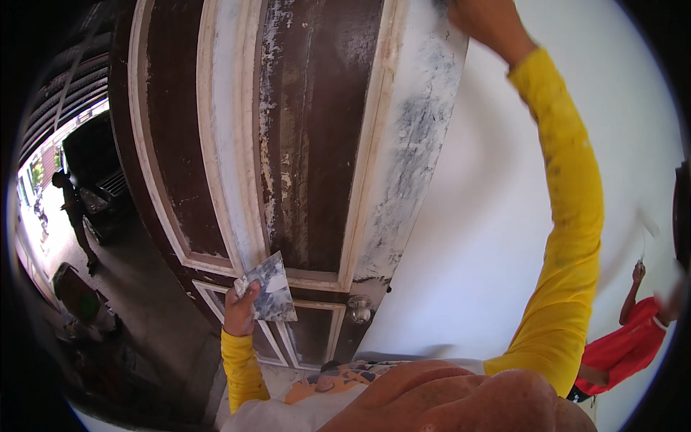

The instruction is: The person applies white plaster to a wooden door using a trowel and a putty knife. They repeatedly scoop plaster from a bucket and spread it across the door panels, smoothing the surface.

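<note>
A brown panelled door (324,108) fills the upper middle, with pale filler smeared over its frame strips and mouldings. My left hand (241,308) grips a square flat putty plate (269,288), grey with white smears, in front of the door's lower part. High at the door's right edge, my right hand (493,25) is raised against the white and grey patched stile (414,137). Its fingers curl closed, partly cut off by the top of the view, and whatever they hold is hidden. A round metal doorknob (359,309) sits below, right of the plate.
A white wall (497,194) extends right of the door. At the far right stands a person in a red shirt (626,345), one hand raised to the wall with a tool. Another person (73,216) stands at the left near a dark vehicle (97,169).
</note>
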The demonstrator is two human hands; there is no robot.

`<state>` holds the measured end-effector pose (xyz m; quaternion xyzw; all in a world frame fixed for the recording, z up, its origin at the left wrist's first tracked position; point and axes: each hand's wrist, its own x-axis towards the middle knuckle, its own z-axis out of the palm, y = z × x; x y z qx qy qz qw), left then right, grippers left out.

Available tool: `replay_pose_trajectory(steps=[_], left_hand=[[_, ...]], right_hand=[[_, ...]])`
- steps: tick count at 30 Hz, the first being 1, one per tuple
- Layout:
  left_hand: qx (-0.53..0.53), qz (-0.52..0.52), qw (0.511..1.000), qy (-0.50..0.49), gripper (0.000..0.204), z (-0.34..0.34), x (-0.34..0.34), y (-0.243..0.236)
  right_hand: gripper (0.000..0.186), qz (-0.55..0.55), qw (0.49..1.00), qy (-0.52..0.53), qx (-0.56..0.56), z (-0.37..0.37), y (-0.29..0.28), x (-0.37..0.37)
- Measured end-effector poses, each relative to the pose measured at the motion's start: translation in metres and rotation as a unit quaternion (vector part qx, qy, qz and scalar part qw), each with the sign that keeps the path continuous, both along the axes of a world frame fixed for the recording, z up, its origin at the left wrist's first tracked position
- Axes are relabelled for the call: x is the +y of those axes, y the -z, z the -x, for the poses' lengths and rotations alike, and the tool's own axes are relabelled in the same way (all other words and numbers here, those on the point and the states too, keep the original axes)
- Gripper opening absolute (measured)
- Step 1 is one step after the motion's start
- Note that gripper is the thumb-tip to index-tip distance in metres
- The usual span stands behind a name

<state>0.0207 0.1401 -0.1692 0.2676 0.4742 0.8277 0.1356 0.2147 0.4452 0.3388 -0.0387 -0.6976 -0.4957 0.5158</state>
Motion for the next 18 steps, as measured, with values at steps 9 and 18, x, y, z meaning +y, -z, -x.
replay_pose_trajectory(steps=[9, 18], left_hand=[[0.123, 0.042, 0.990, -0.060, 0.026, 0.012, -0.033, 0.027], [-0.031, -0.030, 0.997, 0.057, 0.030, -0.003, -0.007, 0.006]], right_hand=[[0.041, 0.138, 0.985, 0.107, 0.008, -0.038, 0.030, -0.013], [0.038, 0.094, 0.992, 0.072, 0.033, 0.001, -0.064, -0.006]])
